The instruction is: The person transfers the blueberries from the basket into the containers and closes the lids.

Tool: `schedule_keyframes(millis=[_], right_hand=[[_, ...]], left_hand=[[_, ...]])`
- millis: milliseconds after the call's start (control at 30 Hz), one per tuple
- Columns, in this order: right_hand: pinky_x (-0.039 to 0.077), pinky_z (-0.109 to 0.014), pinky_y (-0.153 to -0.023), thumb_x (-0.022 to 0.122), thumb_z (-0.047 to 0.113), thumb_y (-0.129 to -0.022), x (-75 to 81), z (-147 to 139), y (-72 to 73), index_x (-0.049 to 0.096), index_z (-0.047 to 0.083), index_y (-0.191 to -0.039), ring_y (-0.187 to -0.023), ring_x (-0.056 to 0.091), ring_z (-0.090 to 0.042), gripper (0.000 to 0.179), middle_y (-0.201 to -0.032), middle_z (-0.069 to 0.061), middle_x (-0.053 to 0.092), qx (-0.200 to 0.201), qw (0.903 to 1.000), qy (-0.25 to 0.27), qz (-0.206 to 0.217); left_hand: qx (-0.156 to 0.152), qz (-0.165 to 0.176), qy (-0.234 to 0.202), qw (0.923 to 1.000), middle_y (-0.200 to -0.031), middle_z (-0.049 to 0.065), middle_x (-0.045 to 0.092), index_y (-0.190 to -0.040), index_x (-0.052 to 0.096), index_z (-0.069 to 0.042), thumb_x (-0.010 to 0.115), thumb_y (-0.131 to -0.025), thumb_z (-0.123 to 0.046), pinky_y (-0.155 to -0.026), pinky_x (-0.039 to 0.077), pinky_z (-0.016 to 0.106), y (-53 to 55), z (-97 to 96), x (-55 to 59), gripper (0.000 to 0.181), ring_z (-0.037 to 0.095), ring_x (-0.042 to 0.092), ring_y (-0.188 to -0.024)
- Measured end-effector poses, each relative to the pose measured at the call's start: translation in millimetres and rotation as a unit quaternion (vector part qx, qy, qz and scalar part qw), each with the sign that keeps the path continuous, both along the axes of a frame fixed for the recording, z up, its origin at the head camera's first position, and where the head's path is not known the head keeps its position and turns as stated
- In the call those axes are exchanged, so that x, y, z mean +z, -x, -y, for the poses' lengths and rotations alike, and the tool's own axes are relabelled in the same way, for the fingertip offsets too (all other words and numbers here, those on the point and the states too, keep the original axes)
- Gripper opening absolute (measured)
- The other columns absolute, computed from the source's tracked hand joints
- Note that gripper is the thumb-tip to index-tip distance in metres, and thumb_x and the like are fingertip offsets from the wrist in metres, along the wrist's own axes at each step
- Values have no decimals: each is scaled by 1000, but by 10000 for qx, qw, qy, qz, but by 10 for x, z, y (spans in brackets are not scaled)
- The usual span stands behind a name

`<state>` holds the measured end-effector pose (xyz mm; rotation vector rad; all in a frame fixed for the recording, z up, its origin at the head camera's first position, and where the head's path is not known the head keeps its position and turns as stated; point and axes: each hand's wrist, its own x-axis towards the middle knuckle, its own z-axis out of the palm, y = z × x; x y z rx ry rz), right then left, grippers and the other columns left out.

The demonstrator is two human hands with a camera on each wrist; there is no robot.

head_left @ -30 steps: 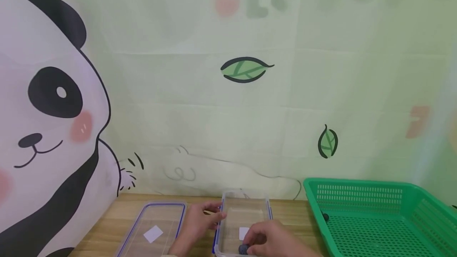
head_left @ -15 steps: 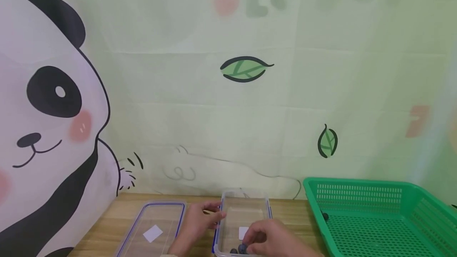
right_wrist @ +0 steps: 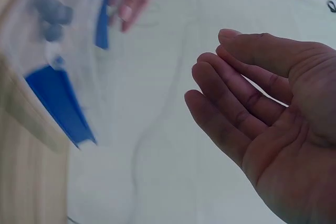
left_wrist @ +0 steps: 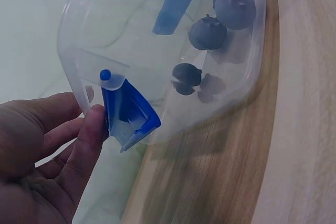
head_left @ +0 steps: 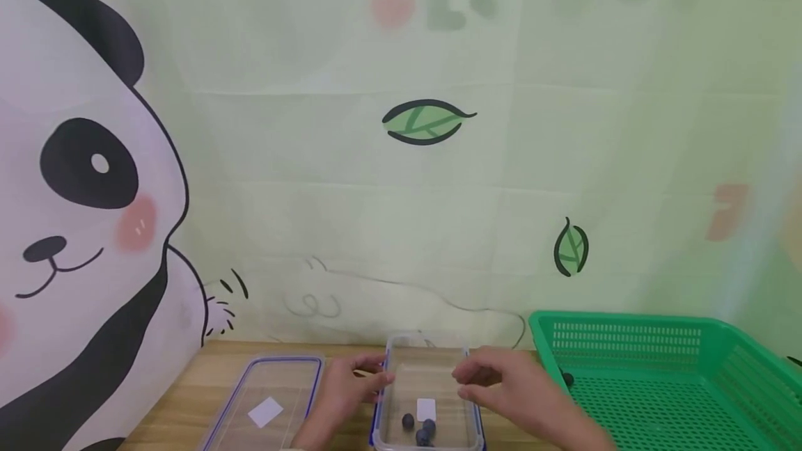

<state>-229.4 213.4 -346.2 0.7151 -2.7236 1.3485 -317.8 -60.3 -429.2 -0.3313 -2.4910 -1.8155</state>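
While L hand (head_left: 348, 383) pinches box (head_left: 431, 374) by edge & R hand (head_left: 510, 385), loose-fingered, holds nothing, berries (head_left: 429, 428) seem light, prob. bruise easily; best pinched gently round middle

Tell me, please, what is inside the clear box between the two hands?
Inside the clear box lie dark berries: one apart, others bunched. These overlap, hiding their exact number. A white square shows; whether inside or underneath is unclear.
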Motion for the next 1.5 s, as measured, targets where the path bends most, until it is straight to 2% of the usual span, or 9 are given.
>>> schedule_keyframes(millis=[133,267,533,767,1000,1267,1500], right_hand=[[63,-26,-80,81,13,-95,114,-121,-45,78,11,-107,-93,72,-16,12,-104,2,76,-406,9983,-114,-409],[64,-27,-80,82,14,-95,174,-237,-48,79,12,-107,-92,71,-15,13,-103,2,76,-715,9954,-139,-623],[62,-28,-83,80,26,-97,281,-467,-109,78,16,-111,-99,72,-15,17,-107,7,76,-1151,9917,-53,-572],[61,-28,-83,77,31,-100,395,-724,-168,77,16,-118,-102,72,-15,23,-112,5,76,-1237,9914,38,-421],[62,-28,-83,75,26,-102,513,-1010,-76,76,12,-121,-101,73,-15,24,-113,1,77,-1095,9914,-217,-682],[61,-27,-81,76,27,-102,647,-1316,16,76,14,-120,-100,72,-15,23,-112,3,77,-1186,9868,-571,-947],[60,-32,-81,75,27,-102,626,-1513,223,76,11,-122,-105,68,-21,26,-115,-1,76,-1251,9840,-1000,-787]], left_hand=[[-70,-32,-4,10000,-96,6,74,-124,73,7,85,-90,-4,-65,67,33,-4,24,5,38,19,73,-73],[-129,-60,-25,9999,-97,7,74,-124,72,8,84,-90,-4,-66,67,34,-11,42,14,38,20,73,-73],[-143,35,-78,9999,-96,7,73,-125,72,8,85,-90,-3,-65,67,33,-10,17,1,39,19,73,-71],[-52,103,-1,9999,-97,6,74,-125,73,5,85,-90,-4,-65,67,33,-8,-4,-7,38,18,73,-71],[-35,65,9,10000,-98,7,74,-124,74,5,85,-90,-5,-64,67,32,4,17,-7,38,19,73,-72],[-47,96,-13,9999,-95,6,73,-123,74,6,85,-90,-3,-65,67,33,4,24,-5,36,18,73,-71],[-84,102,-35,9999,-97,6,73,-125,72,7,85,-90,-4,-65,67,32,2,19,0,39,18,72,-71]])
